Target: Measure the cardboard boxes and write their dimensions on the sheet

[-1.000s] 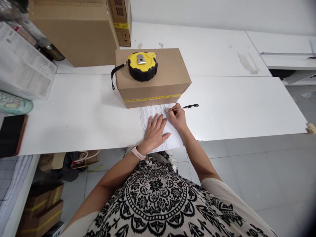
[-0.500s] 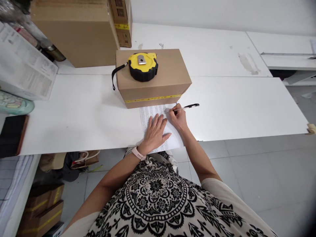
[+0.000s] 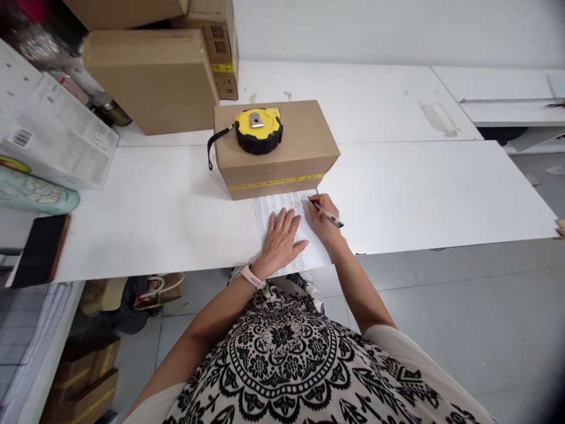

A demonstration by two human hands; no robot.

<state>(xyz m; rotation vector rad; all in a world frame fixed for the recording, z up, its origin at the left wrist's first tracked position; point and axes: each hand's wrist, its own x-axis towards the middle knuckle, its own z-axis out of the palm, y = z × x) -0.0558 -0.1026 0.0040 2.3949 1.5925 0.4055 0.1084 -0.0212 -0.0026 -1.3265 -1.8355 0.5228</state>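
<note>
White paper [image 3: 318, 253] has filled columns [image 3: 261, 217], right side blank; my left hand [image 3: 281, 246] lies flat on it, right hand [image 3: 325, 222] gripping a pen [image 3: 336, 222].

In the frame's centre, paper [image 3: 316, 250] is lying under the left hand [image 3: 281, 242]; the right hand [image 3: 326, 231] is holding the pen [image 3: 334, 220]. Just above, a box [image 3: 304, 141] is bearing the tape measure [image 3: 258, 132]. At far left, a phone [image 3: 42, 247] is lying.
</note>
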